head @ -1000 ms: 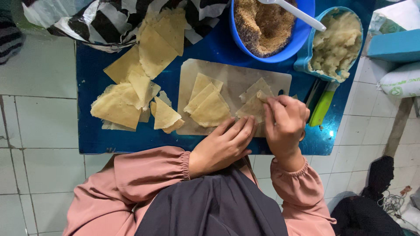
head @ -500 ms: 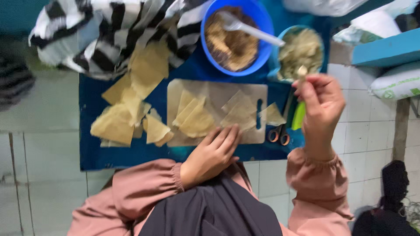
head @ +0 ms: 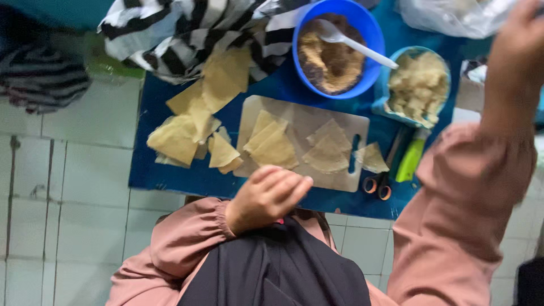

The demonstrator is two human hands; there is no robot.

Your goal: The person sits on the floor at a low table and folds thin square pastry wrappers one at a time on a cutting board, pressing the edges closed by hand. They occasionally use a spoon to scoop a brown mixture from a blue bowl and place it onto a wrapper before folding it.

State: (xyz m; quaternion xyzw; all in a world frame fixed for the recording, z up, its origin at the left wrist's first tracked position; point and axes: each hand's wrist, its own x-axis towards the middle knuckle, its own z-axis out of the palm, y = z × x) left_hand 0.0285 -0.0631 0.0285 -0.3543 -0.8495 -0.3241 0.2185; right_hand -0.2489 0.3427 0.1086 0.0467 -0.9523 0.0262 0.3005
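Head view: left hand near cutting board

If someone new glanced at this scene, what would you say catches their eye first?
Probably the blue bowl of brown crumbly filling with a white spoon in it, at the top of the blue table. Below it, a pale cutting board carries triangular dough wrappers, with more heaped to its left. The left hand rests at the board's near edge, while the right hand is raised at the upper right.

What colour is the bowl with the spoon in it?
The bowl is bright blue, seen clearly in the head view, with a white spoon.
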